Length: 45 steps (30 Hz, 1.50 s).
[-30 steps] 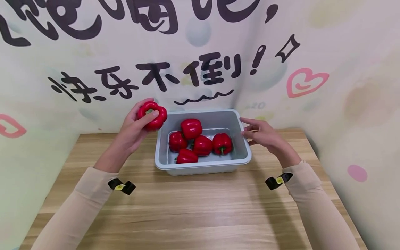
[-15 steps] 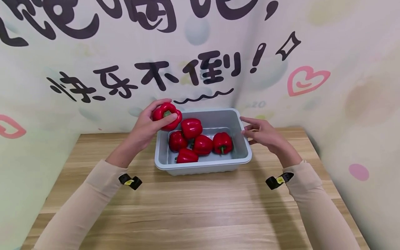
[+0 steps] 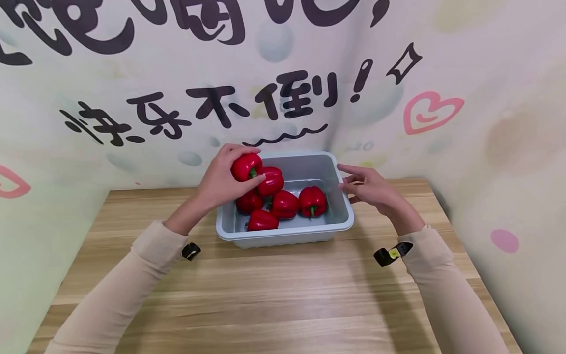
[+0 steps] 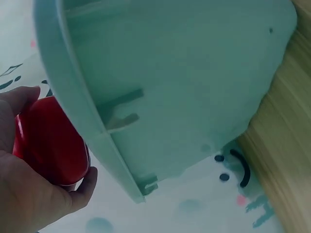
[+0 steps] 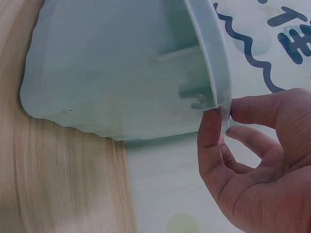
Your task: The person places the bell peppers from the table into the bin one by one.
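My left hand [image 3: 223, 179] grips a red bell pepper [image 3: 245, 167], its green stem turned toward the thumb, above the back left corner of a light grey plastic bin [image 3: 287, 238]. In the left wrist view, the thumb and fingers curl round the pepper [image 4: 53, 141] beside the bin's rim [image 4: 80, 92]. Several more red bell peppers [image 3: 285, 204] lie inside, mostly toward the left; another pepper [image 3: 313, 201] sits nearer the right side. My right hand [image 3: 371, 188] holds the right end of the bin; its fingers [image 5: 211, 145] pinch the rim in the right wrist view.
The bin stands on a wood-grain table [image 3: 283, 295], close to a printed wall cloth [image 3: 177, 59] with black lettering behind it. Wall panels also border the table on the left and right. Black straps with small devices [image 3: 389, 254] are on both wrists.
My left hand has carried the bell pepper rightward from beside the bin to over its back left corner, turning it on the way. The right hand stays at the rim.
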Tool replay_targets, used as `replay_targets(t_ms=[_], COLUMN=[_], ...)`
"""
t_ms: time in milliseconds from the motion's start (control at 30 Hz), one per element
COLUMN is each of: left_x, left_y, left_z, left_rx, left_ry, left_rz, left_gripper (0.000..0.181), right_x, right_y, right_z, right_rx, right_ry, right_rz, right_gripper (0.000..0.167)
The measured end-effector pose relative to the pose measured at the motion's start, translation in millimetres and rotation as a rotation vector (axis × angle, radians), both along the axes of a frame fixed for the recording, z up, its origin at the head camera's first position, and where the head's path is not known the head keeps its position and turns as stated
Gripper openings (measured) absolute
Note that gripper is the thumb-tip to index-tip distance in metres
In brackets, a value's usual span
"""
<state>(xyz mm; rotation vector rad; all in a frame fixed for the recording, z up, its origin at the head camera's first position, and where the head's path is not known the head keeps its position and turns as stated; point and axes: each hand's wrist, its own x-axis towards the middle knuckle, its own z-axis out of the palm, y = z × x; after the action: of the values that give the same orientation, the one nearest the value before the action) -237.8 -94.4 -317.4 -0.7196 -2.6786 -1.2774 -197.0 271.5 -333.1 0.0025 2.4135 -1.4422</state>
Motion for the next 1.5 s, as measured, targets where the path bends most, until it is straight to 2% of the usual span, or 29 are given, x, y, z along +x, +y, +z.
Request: replay_targets(t_ms=[167, 467, 667, 833, 1067, 1167, 1267, 1500], left_x=[-0.6, -4.0, -4.1, -5.8, -6.1, -6.6, -5.9, 1.5], left_y=[5.1, 17.9, 22.3, 30.0, 38.6, 35.8, 27.8, 4.0], left_z=[3.1, 4.1, 5.2, 4.6, 3.5, 4.3, 4.1, 1.7], left_rx=[-0.086, -0.156, -0.201, -0.194, -0.121, -0.102, -0.107, -0.122], left_ry=[0.046, 0.008, -0.017, 0.006, 0.094, 0.106, 0.087, 0.07], left_rz=[-0.013, -0.063, -0.06, -0.069, -0.082, -0.073, -0.059, -0.034], left_gripper=[0.062, 0.065, 0.067, 0.072, 0.07, 0.063, 0.056, 0.05], right_x=[-1.1, -1.5, -6.8, -7.1, 1.5, 5.4, 6.5, 4.4], right_y=[-0.4, -5.1, -15.2, -15.1, -4.6, -0.6, 0.2, -0.7], right_z=[0.1, -3.6, -3.6, -5.7, -4.5, -3.4, -2.6, -1.9], right_rx=[0.003, -0.004, -0.004, -0.005, 0.017, 0.02, 0.013, 0.003], right_ry=[0.01, -0.003, 0.013, 0.022, 0.014, 0.016, 0.019, 0.026], right_rz=[-0.006, 0.0, 0.022, 0.019, 0.004, -0.009, -0.011, 0.0], right_gripper=[0.067, 0.067, 0.065, 0.065, 0.066, 0.067, 0.067, 0.066])
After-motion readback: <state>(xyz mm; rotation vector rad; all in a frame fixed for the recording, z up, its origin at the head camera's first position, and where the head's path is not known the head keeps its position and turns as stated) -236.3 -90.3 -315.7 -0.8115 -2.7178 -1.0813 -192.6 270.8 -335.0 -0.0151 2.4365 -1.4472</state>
